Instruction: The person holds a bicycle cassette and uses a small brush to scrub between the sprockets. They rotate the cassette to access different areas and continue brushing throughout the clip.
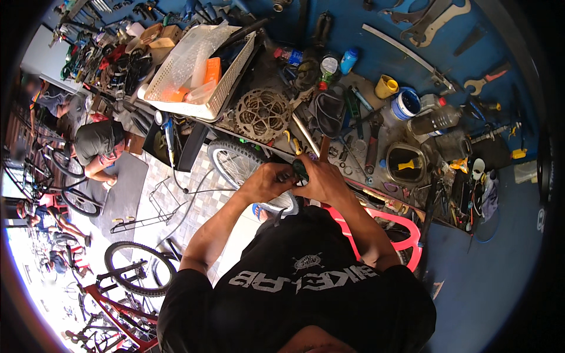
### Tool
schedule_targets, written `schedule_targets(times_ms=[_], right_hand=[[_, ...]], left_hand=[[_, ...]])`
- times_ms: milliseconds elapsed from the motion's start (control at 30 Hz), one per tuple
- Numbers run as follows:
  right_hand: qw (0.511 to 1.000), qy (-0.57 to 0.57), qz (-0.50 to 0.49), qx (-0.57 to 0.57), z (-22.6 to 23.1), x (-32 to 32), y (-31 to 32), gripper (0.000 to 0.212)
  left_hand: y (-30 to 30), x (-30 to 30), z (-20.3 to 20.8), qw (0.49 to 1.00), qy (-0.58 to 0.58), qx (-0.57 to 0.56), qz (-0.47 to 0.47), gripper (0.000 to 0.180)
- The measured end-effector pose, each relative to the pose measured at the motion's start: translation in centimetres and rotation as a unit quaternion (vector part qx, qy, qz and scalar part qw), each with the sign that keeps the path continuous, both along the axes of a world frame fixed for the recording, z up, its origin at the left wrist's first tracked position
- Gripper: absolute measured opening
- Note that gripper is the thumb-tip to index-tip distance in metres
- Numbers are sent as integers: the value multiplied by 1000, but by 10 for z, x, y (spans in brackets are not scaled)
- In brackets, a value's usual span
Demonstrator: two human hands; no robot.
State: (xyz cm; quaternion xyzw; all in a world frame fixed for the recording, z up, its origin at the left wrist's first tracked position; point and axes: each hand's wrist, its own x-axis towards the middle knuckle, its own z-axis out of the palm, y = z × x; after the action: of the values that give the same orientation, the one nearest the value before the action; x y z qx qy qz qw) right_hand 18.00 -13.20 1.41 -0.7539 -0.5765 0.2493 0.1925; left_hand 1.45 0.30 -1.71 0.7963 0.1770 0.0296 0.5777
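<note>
My left hand [269, 182] and my right hand [325, 181] meet in front of my chest, at the near edge of the workbench. Fingers of both hands are curled around a small dark greenish object [300, 170]; its kind is too small and covered to make out. Just beyond the hands, a tool with a yellow handle [292, 143] lies at the bench edge. A bicycle wheel [231, 165] stands below and to the left of my hands, and a red bicycle frame [406, 226] is under my right forearm.
On the bench are a large chainring or sprocket [263, 115], a cream plastic basket [215, 109], a blue-and-white tub [406, 104], a yellow cup [386, 87] and a tray with a yellow brush [406, 165]. Wrenches [438, 23] hang on the blue wall. Another person [100, 144] bends at the left.
</note>
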Motion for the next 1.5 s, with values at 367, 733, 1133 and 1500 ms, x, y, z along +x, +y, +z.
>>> schedule_targets(times_ms=[367,733,1133,1500], right_hand=[[997,14,71,-21,-35,-12,10,68],[854,508,-105,-38,-44,-63,20,48],[770,614,-105,138,9,-47,9,55],[779,599,-96,158,21,-4,12,55]], left_hand=[[14,-34,-9,961,-64,265,36,23],[119,-34,-76,895,-86,-170,402,32],[115,35,-111,812,-101,-337,466,48],[116,55,-102,769,-255,-370,456,39]])
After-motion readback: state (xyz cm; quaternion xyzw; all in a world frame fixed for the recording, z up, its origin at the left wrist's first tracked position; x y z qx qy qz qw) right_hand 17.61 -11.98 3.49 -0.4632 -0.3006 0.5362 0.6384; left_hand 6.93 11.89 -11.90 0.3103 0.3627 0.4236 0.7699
